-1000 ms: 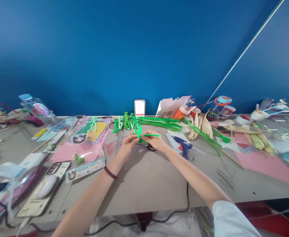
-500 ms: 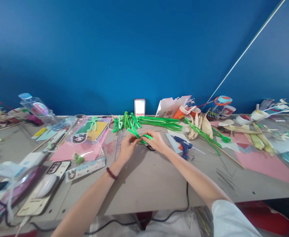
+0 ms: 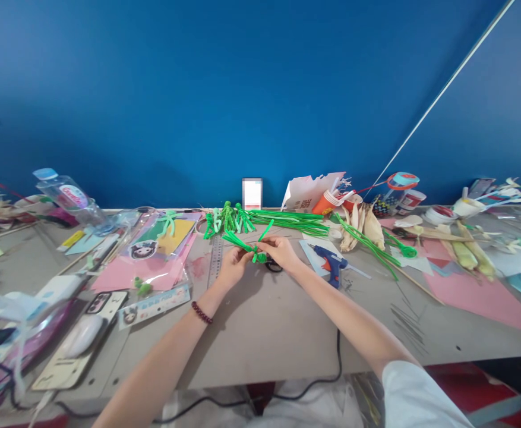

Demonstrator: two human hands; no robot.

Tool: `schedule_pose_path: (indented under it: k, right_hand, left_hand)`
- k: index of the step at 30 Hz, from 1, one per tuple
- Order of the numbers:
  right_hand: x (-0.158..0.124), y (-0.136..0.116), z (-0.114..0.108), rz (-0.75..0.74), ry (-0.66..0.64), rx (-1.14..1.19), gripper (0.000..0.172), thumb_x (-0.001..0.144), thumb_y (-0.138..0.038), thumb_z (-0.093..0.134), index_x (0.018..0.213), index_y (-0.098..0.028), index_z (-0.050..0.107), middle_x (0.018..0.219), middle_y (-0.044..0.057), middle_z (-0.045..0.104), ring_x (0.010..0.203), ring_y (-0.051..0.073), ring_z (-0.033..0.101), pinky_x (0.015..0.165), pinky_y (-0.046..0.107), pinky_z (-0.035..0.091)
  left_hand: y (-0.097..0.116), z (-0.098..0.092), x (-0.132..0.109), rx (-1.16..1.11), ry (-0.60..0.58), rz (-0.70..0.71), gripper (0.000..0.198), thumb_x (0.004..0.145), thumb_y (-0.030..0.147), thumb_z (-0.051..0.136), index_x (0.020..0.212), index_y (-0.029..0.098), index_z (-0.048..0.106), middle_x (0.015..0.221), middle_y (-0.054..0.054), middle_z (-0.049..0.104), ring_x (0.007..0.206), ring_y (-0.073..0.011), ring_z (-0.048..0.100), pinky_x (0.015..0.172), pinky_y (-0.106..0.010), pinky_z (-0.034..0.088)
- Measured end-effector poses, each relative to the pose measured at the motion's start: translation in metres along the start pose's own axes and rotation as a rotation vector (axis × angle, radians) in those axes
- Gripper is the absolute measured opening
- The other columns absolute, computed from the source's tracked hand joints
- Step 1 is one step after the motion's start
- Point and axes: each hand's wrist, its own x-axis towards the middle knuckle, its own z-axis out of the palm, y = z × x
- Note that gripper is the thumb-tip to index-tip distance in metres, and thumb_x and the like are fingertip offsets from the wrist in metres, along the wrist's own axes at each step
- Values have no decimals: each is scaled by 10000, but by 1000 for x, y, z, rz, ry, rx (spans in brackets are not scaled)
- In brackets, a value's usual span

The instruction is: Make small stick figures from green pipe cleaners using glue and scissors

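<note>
Both my hands meet over the middle of the table around a small bunch of bright green pipe cleaners (image 3: 239, 239). My left hand (image 3: 233, 266) pinches the bunch from the left, with loose ends sticking out up and to the left. From the other side, my right hand (image 3: 280, 251) pinches it near its gathered middle, where one end points up and right. Just beyond lie finished-looking twisted green pipe cleaner pieces (image 3: 227, 217) and a bundle of straight green pipe cleaners (image 3: 289, 222). Black-handled scissors (image 3: 273, 267) lie partly hidden beneath my right hand.
A blue glue gun (image 3: 332, 264) lies to the right on paper, with dried husks (image 3: 371, 229) behind it. A ruler (image 3: 215, 258) and a plastic bag of coloured paper (image 3: 153, 238) are on the left. A phone (image 3: 252, 194) leans against the blue wall.
The pipe cleaner bunch has turned in my fingers; its ends now fan to the left and one points upward. My right hand has shifted slightly, uncovering more of the bunch.
</note>
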Motion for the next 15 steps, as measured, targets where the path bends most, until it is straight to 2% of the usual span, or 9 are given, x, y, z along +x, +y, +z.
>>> schedule_pose_path:
  k: [4, 7, 11, 13, 15]
  right_hand:
    - [-1, 1, 4, 189, 0, 181, 286, 543, -368, 763, 673, -160, 616, 581, -9, 627, 492, 94, 542, 478, 215, 406]
    - [-1, 2, 5, 241, -19, 231, 307, 526, -372, 775, 661, -164, 595, 577, -18, 615, 493, 96, 548, 490, 222, 423]
    - [1, -6, -4, 92, -24, 25, 241, 656, -353, 681, 799, -167, 627, 690, 7, 643, 616, 121, 585, 534, 223, 438]
    - [1, -14, -17, -10, -19, -180, 216, 720, -320, 613, 877, -171, 625, 761, 25, 653, 675, 138, 596, 552, 232, 443]
    - [-1, -23, -31, -166, -10, -473, 147, 753, -268, 573, 854, -176, 629, 821, 36, 662, 715, 141, 595, 613, 241, 442]
  left_hand:
    - [-7, -3, 2, -29, -19, 20, 203, 552, 176, 787, 713, 161, 663, 685, -11, 681, 752, -177, 631, 723, -265, 465]
    - [-11, -5, 3, -39, -38, 26, 244, 530, 243, 806, 702, 164, 652, 676, -11, 678, 723, -178, 631, 706, -277, 477]
    - [-12, -6, 2, -35, -22, 20, 245, 561, 296, 796, 696, 152, 651, 647, -29, 664, 672, -174, 620, 675, -287, 474]
    - [-11, -8, 2, -39, -5, 12, 239, 578, 305, 789, 688, 145, 650, 618, -28, 649, 632, -157, 604, 648, -275, 461]
    - [-11, -9, 2, -54, -1, -2, 247, 581, 311, 788, 686, 137, 648, 600, -22, 637, 594, -136, 584, 623, -259, 446]
